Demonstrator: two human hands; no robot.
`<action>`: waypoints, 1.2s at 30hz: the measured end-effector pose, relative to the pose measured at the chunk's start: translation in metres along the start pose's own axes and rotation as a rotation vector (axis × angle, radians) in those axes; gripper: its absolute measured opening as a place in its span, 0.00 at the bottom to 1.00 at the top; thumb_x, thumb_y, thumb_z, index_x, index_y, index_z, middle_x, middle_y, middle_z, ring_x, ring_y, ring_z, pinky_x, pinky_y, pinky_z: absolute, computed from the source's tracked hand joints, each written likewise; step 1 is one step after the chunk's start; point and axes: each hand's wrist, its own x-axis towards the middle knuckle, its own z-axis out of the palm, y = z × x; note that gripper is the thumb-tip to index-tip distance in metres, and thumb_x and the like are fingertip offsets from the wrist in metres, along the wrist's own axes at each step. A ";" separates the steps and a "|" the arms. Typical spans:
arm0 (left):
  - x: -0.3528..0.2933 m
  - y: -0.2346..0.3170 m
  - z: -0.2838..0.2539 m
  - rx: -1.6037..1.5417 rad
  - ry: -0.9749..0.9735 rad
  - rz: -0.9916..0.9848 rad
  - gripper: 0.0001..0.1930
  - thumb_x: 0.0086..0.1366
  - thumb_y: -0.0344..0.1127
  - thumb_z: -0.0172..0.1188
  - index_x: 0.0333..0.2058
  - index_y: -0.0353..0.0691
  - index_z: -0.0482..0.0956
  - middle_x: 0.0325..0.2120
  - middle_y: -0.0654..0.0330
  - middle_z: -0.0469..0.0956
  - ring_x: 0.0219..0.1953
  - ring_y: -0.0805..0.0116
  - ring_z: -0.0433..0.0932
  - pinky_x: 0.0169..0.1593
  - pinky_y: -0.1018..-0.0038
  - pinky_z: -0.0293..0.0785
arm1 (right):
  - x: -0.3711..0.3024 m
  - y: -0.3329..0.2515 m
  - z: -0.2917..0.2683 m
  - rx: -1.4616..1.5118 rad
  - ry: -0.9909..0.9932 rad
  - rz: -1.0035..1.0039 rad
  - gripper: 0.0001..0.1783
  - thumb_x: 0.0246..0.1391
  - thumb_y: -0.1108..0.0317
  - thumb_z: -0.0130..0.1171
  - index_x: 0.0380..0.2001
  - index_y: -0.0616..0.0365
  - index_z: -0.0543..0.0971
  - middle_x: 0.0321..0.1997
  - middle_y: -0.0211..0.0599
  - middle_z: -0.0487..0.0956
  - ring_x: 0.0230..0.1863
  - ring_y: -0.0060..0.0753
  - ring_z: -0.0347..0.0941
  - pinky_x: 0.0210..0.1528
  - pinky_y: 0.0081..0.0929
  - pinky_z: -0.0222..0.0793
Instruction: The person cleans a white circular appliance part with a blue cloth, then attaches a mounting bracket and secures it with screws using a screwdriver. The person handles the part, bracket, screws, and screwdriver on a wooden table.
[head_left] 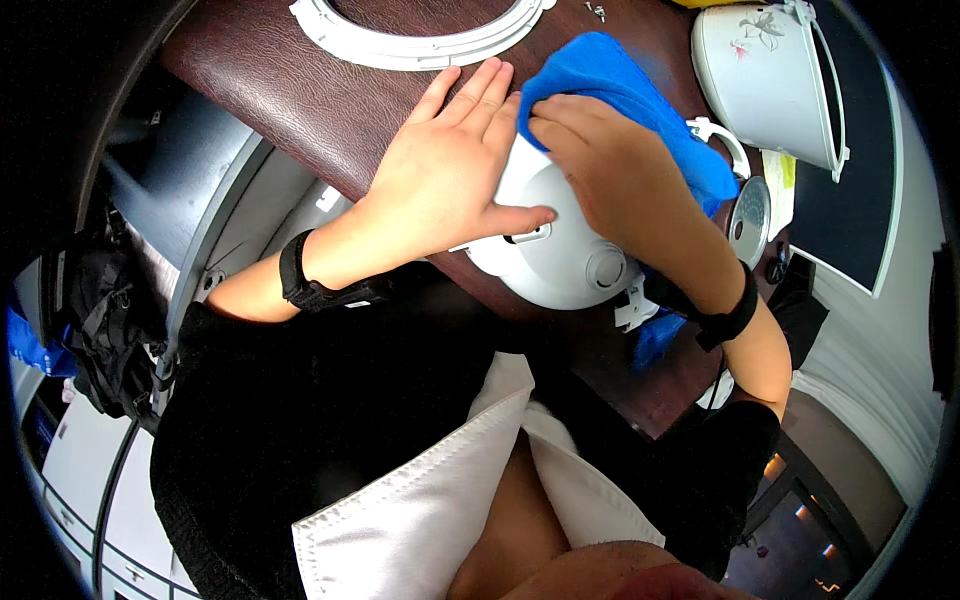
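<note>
A white domed appliance lid [550,280], like that of a rice cooker, lies on the brown leather-like tabletop [270,90] in front of me. My left hand [440,180] rests on its left side with fingers spread and thumb across the top, near a small dark slot. Bunched in my right hand [625,165] is a blue cloth [600,70], its fingertips pressing it toward the lid's far side. The rest of the cloth spreads out beyond and to the right of that hand. Part of the lid is hidden under both hands.
A white ring-shaped part [430,52] lies at the far edge, with a few small screws [597,12] to its right. At the far right a white cooker body [765,85] with a flower print lies tilted. Nearby are a curved white handle [728,140] and a round metal disc [750,215].
</note>
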 end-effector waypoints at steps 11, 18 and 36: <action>-0.002 0.000 0.005 0.050 0.016 -0.006 0.45 0.50 0.62 0.64 0.53 0.23 0.70 0.59 0.38 0.65 0.66 0.50 0.60 0.68 0.56 0.50 | 0.004 -0.008 0.004 0.016 -0.002 -0.024 0.18 0.44 0.77 0.55 0.43 0.59 0.77 0.46 0.37 0.78 0.50 0.37 0.73 0.48 0.29 0.72; -0.002 0.002 0.007 0.072 0.034 -0.004 0.45 0.52 0.65 0.61 0.53 0.24 0.71 0.57 0.40 0.68 0.66 0.53 0.60 0.69 0.57 0.47 | 0.000 0.020 0.002 -0.023 0.015 0.068 0.19 0.41 0.77 0.57 0.41 0.58 0.77 0.41 0.34 0.77 0.44 0.40 0.73 0.45 0.30 0.72; -0.003 0.001 0.007 0.045 0.028 -0.006 0.45 0.51 0.61 0.63 0.54 0.24 0.70 0.60 0.39 0.65 0.66 0.51 0.59 0.69 0.56 0.49 | 0.005 0.019 0.006 -0.054 0.071 -0.040 0.13 0.40 0.74 0.57 0.35 0.61 0.79 0.42 0.36 0.76 0.45 0.37 0.71 0.51 0.28 0.68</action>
